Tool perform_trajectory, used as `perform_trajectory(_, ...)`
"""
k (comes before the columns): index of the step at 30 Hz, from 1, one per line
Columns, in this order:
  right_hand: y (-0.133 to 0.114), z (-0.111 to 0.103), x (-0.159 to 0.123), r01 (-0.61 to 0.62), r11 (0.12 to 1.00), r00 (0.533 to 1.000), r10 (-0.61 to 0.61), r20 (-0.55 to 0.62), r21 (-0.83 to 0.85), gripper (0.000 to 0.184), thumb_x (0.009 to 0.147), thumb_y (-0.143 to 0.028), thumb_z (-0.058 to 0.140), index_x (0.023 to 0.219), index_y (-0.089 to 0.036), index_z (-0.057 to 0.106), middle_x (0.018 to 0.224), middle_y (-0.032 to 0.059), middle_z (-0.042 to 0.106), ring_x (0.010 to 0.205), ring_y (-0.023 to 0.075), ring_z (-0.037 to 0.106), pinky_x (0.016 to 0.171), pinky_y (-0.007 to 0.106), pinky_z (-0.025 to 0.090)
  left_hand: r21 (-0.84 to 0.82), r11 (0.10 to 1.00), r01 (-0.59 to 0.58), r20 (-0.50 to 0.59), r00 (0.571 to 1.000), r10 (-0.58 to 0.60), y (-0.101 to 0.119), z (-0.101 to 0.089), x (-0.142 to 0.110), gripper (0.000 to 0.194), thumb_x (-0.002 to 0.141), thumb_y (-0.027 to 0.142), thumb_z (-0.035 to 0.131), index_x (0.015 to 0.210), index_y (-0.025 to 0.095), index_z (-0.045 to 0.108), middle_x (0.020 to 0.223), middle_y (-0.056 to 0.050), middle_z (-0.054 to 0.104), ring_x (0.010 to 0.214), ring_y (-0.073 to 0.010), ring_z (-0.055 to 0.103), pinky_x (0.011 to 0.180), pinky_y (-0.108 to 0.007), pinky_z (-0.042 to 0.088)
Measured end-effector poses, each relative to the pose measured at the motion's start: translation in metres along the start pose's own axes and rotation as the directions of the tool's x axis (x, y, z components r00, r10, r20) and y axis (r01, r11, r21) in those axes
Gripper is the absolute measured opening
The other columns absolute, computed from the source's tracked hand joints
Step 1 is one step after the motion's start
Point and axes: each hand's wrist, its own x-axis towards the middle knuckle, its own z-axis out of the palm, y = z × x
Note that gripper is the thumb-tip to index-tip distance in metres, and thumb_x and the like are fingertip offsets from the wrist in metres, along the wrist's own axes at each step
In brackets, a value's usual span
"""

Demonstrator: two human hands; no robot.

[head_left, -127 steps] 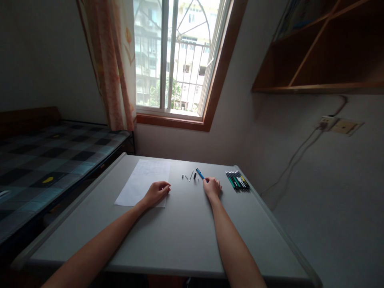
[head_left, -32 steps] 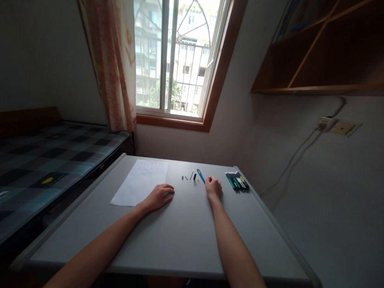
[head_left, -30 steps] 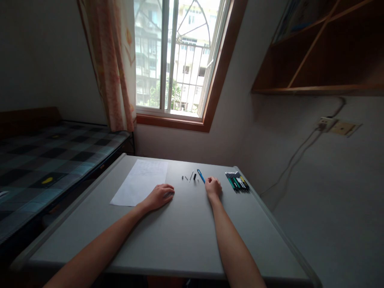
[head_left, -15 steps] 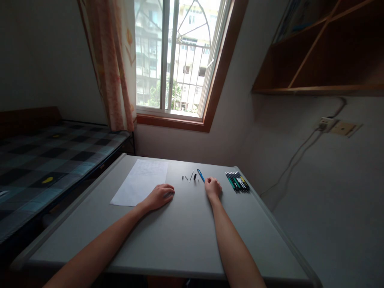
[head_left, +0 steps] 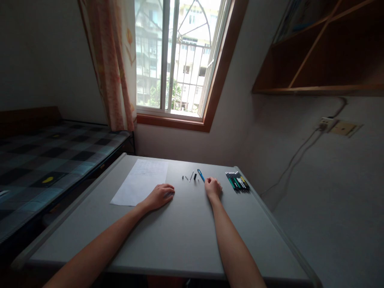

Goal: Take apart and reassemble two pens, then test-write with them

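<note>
My left hand (head_left: 162, 195) lies palm down on the table, its fingers loosely bent and slightly apart. Its wrist and back edge rest over the lower right corner of a white sheet of paper (head_left: 135, 186) with faint writing near the top. My right hand (head_left: 213, 187) is closed, resting on its side, with the near end of a blue pen (head_left: 201, 175) running into its fingers. Between the hands and farther back lie small parts: a thin refill (head_left: 191, 176), a black sleeve (head_left: 195, 177), a small spring-like piece (head_left: 186, 178) and a tiny grey piece (head_left: 183, 177).
A row of several pens (head_left: 237, 182), black, green and yellow, lies at the table's right edge. The grey table (head_left: 168, 240) stands below a window (head_left: 180, 60). A checked bed (head_left: 75, 148) is at left; a wooden shelf (head_left: 318, 90) hangs at right above a socket (head_left: 325, 125).
</note>
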Motion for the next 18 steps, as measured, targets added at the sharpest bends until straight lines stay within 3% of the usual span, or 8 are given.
perform_trajectory(8, 0.0030, 0.0010, 0.0086, -0.164, 0.958, 0.985, 0.170, -0.006, 0.235, 0.035, 0.079, -0.019, 0.031, 0.100, -0.023, 0.057, 0.085, 0.0030, 0.064, 0.080, 0.0177, 0.055, 0.070, 0.027, 0.035, 0.003, 1.000, -0.003, -0.004, 1.000, 0.003, -0.0007, 0.0000, 0.0004, 0.020, 0.077, 0.028, 0.052, 0.093, 0.025, 0.064, 0.104, -0.002, 0.061, 0.096, -0.0171, 0.056, 0.089, -0.030, 0.039)
perform_trajectory(18, 0.0037, 0.0038, 0.0086, -0.118, 0.973, 0.992, 0.124, -0.013, 0.200, 0.033, 0.076, -0.020, 0.035, 0.101, -0.023, 0.057, 0.087, 0.0038, 0.063, 0.082, 0.0182, 0.055, 0.076, 0.030, 0.034, 0.026, 1.000, -0.011, 0.007, 1.000, 0.010, -0.0011, 0.0004, -0.0002, 0.020, 0.078, 0.028, 0.051, 0.094, 0.025, 0.063, 0.105, -0.002, 0.061, 0.098, -0.0172, 0.055, 0.089, -0.030, 0.038)
